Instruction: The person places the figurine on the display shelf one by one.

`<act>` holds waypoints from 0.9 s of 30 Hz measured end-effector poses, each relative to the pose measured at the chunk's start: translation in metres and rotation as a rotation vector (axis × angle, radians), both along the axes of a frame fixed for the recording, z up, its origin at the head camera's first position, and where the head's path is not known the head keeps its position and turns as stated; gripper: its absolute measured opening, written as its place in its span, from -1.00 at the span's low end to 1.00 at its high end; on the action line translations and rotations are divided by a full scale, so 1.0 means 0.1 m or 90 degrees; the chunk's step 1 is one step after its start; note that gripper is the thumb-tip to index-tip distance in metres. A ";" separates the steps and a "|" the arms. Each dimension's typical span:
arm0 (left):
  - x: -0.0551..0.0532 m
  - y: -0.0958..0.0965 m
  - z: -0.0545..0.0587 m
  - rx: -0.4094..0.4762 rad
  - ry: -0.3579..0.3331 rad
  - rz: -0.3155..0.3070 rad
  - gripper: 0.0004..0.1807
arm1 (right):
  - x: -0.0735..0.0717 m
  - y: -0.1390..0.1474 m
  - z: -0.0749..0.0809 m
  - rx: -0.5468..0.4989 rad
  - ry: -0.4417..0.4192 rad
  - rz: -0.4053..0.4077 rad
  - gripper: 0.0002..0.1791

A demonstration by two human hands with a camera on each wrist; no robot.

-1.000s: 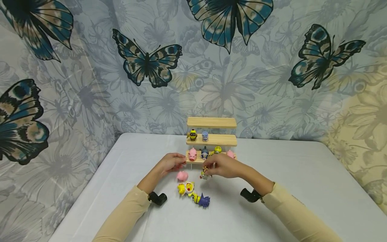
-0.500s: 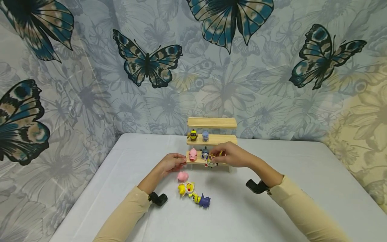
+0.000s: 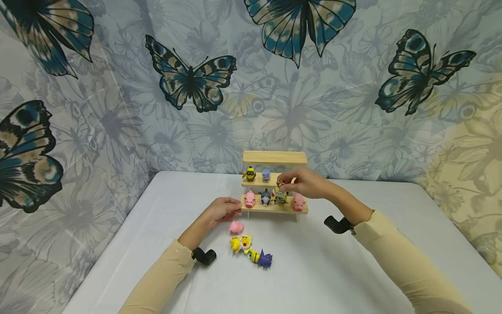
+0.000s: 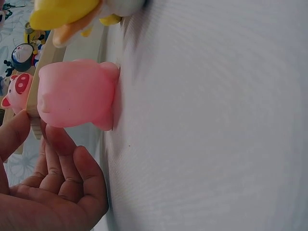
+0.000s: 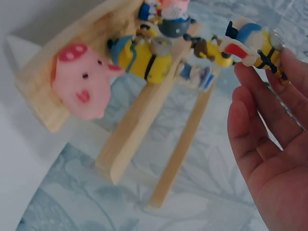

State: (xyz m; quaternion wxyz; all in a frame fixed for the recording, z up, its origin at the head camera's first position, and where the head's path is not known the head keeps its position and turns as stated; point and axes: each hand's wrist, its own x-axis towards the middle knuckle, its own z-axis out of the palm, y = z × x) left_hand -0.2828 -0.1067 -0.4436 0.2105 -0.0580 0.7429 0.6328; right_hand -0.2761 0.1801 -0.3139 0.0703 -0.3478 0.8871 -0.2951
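My left hand [image 3: 223,211] pinches the left front corner of a wooden tiered display shelf [image 3: 276,210] between thumb and index finger. Up over the bottom tier, my right hand [image 3: 307,183] holds a small yellow minion figurine [image 5: 265,47] by its top with the fingertips. Behind it on that tier stands another minion figurine [image 5: 149,60], mostly hidden in the head view. A pink pig figurine [image 3: 249,199], a dark grey-capped figurine [image 3: 265,198] and a second pink pig [image 3: 298,202] share the tier. The middle tier bears a black-and-yellow figurine [image 3: 250,174] and a blue-grey one [image 3: 266,175].
On the white tablecloth [image 3: 353,261], a pink pig figurine [image 3: 236,227] stands just in front of my left hand. Nearer lie a yellow-and-white figurine [image 3: 245,242] and a yellow-and-purple figurine [image 3: 264,259]. A butterfly-patterned cloth [image 3: 294,109] hangs behind the table.
My right hand has lifted the minion figurine from the table in front of the shelf, up and back to above the bottom tier. My left hand stays at the shelf corner.
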 end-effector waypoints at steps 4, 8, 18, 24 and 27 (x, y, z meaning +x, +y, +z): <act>0.00 0.00 0.01 0.002 0.004 -0.002 -0.67 | -0.08 0.01 0.04 -0.008 0.007 -0.010 -0.75; 0.01 -0.01 0.00 0.010 0.010 -0.008 -0.65 | -0.17 0.04 0.05 -0.004 0.032 -0.020 -0.75; 0.02 -0.01 -0.01 0.010 0.014 -0.014 -0.64 | -0.37 0.13 0.01 0.027 0.044 -0.072 -0.72; 0.02 -0.02 0.00 0.011 0.015 -0.017 -0.64 | -0.48 0.14 -0.06 0.033 0.026 -0.105 -0.71; 0.02 -0.02 0.00 0.010 0.016 -0.019 -0.64 | -0.53 0.13 -0.10 0.035 0.025 -0.108 -0.72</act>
